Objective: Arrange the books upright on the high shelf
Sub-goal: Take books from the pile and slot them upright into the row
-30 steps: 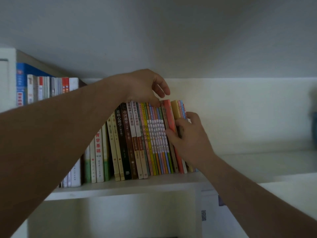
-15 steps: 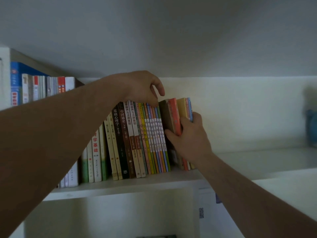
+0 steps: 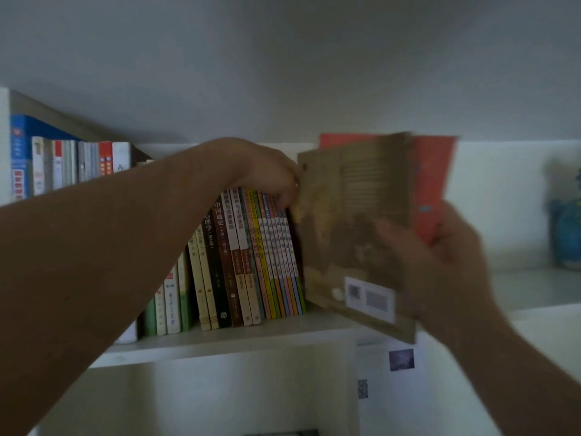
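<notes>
Row of upright paperback books [image 3: 251,256] fills the white high shelf [image 3: 251,336] at centre-left; bare shelf board shows at right of frame, up to a blurry blue object [image 3: 566,234] far right.

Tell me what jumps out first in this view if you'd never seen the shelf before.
The blurred tan book, cover facing the camera and a red book behind it, is gripped by the right hand at the right end of the row. The left hand rests on the tops of the upright books on the white shelf.
</notes>
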Demonstrator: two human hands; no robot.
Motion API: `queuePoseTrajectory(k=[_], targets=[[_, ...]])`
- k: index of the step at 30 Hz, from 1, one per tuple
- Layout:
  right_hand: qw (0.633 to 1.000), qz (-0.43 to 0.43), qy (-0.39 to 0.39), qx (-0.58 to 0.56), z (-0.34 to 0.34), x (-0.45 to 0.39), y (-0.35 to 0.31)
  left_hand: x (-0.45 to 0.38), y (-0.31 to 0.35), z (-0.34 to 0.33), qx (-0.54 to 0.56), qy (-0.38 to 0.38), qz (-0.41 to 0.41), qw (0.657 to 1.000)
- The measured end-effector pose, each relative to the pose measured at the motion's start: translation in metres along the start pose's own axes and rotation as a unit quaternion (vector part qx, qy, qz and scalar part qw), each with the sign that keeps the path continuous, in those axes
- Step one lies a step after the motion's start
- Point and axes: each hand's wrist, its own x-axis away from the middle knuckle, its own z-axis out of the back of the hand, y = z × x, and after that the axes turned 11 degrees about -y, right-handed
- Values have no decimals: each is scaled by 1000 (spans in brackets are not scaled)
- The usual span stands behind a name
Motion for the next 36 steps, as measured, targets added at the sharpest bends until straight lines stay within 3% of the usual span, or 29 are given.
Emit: queuePoseTrajectory(k=[5, 9, 15, 21, 25, 28, 32, 36], targets=[[996, 1, 61, -71, 64, -16, -7, 5, 1, 2, 2, -17, 3, 1000], [996, 22, 59, 65, 64, -24, 11, 6, -1, 5, 21, -25, 1, 999], [984, -67, -51, 158, 3, -35, 59, -1, -4, 2, -21, 0, 3, 1000], [973, -99, -166, 126, -40, -50, 81, -4, -11, 7, -54, 42, 25, 997], [928, -193, -315, 58, -40, -55, 102, -5, -13, 8, -71, 47, 29, 996], [926, -194, -321, 35, -41, -59, 106, -3, -15, 10, -54, 49, 16, 997], [938, -161, -305, -30, -72, -57, 103, -3, -15, 11, 97, 63, 5, 993], [942, -142, -303, -36, -83, -58, 107, -3, -23, 17, 76, 51, -2, 996]])
